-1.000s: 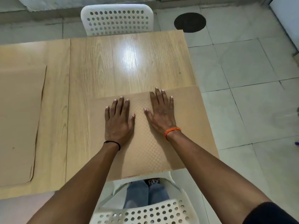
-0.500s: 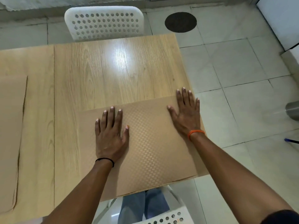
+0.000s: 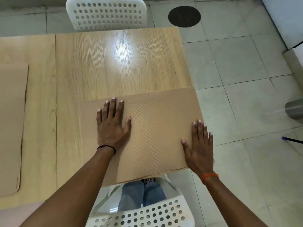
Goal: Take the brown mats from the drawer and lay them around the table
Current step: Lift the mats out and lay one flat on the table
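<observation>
Two flat brown rectangular mats lie on the pale wood-grain table [image 3: 114, 63]. At the far left, the plain brown mat [image 3: 11, 128] is cut off by the picture's left edge, its right edge running parallel to a seam in the tabletop and its near corner rounded. To its right, a strip of bare wood separates it from the brown mat with a fine checkered texture [image 3: 152, 128], which sits at the table's near right corner, slightly skewed, its right edge meeting the table's right edge and its near edge reaching over the table's near rim.

Two hands are on this textured mat. The left hand [image 3: 112, 125], a thin black band at its wrist, rests flat with fingers straight and released on the mat's left part. The right hand [image 3: 199, 148], an orange band at its wrist, lies flat with straight fingers along the mat's right edge near the near corner.

Two white perforated plastic chairs show: the far white chair [image 3: 106, 13] across the table and the near white chair [image 3: 144, 213] below the mat. The far half of the tabletop is bare wood. On the grey tiled floor [image 3: 237, 71] to the right are a dark round patch [image 3: 184, 16], a grey metal cylinder [image 3: 294, 110] and a blue-tipped dark stick [image 3: 291, 140].
</observation>
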